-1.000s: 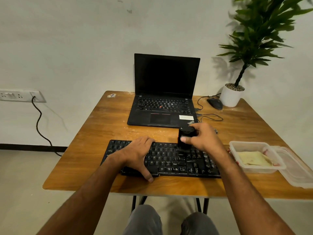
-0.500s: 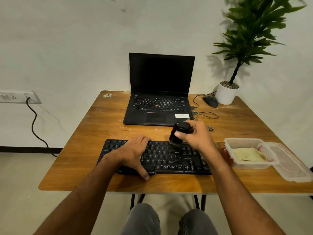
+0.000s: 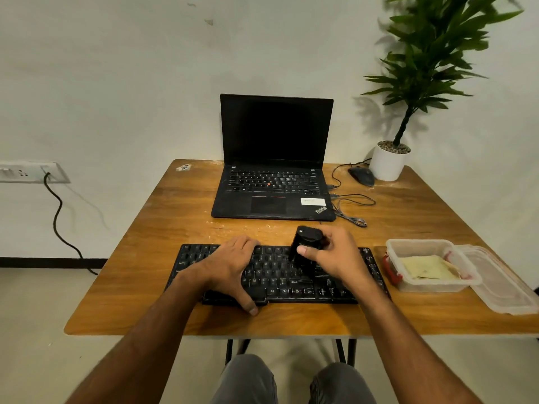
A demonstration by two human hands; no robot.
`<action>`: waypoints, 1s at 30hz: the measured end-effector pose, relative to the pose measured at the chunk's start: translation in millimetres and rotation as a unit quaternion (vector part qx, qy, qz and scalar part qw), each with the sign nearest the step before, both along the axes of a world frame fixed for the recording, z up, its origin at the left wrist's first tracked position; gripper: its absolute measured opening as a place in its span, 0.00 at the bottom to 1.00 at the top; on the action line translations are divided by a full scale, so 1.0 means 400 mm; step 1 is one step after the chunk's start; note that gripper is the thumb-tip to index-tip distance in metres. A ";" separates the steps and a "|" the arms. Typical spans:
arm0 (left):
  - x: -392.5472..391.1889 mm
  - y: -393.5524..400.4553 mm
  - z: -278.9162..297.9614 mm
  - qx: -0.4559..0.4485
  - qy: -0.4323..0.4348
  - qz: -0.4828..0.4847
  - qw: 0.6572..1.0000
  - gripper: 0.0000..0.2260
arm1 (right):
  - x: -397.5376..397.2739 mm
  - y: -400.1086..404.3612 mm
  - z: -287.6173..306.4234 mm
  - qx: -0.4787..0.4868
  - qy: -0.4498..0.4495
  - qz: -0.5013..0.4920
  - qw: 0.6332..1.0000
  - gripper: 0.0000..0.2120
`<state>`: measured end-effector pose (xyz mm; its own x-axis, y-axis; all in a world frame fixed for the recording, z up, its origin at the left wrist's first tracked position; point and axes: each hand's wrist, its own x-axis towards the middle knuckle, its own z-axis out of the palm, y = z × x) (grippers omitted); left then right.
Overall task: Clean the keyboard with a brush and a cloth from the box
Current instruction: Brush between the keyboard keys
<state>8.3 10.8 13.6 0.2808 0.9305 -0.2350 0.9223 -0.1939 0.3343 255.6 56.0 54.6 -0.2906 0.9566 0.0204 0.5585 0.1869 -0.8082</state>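
A black keyboard (image 3: pixel 280 282) lies near the front edge of the wooden table (image 3: pixel 163 223). My left hand (image 3: pixel 230 266) rests flat on its left half, thumb hooked over the front edge. My right hand (image 3: pixel 332 255) grips a stubby black brush (image 3: pixel 304 246), held upright with its lower end down on the middle keys. To the right stands an open clear plastic box (image 3: pixel 420 246) with a folded yellow cloth (image 3: pixel 428 268) inside.
The box's lid (image 3: pixel 507 287) lies beside it at the table's right edge. An open black laptop (image 3: pixel 274 176) sits behind the keyboard, with cables (image 3: pixel 353 211), a black mouse (image 3: pixel 361 175) and a potted plant (image 3: pixel 389 161) at the back right.
My right hand has swept the brush over the middle keys, first leftward and back, now slightly nearer. The left hand stays on the keyboard.
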 end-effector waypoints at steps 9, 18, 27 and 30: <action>0.000 0.003 0.001 -0.003 0.002 0.004 1.000 0.62 | 0.011 -0.005 0.026 -0.007 0.016 0.023 1.000 0.18; -0.003 0.007 -0.007 -0.004 0.003 0.011 1.000 0.62 | 0.002 -0.024 0.024 -0.050 -0.016 0.077 0.996 0.17; -0.004 0.003 -0.004 -0.004 0.010 0.007 1.000 0.62 | -0.031 -0.044 0.003 -0.031 -0.042 0.074 0.996 0.17; -0.004 0.005 -0.003 -0.003 0.010 0.003 1.000 0.61 | -0.007 -0.035 0.021 -0.051 -0.022 0.084 0.995 0.18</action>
